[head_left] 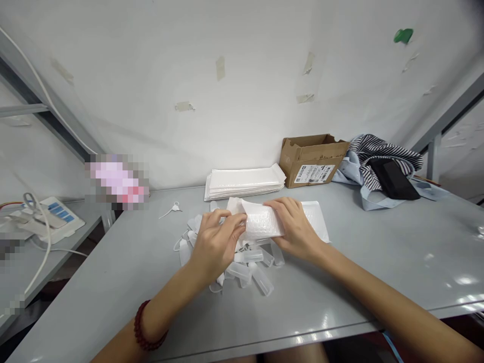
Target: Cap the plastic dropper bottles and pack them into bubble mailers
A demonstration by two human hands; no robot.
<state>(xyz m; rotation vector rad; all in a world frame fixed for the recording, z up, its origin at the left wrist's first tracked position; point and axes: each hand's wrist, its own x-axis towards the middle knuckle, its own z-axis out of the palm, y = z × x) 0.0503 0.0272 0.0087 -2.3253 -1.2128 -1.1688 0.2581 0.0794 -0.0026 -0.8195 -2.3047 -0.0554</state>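
A white bubble mailer is held between my two hands, above a pile of small parts. My left hand pinches its left edge with thumb and fingers. Around its right part my right hand is closed, thumb below and fingers over the top. Under and in front of the mailer lie several translucent plastic tubes, some with thin white loops. Another white mailer lies flat on the table behind my right hand. What is inside the held mailer is hidden.
A stack of white mailers lies against the wall, beside an open cardboard box. Striped cloth and a black pouch are at the right. A loose white loop piece lies on the grey table.
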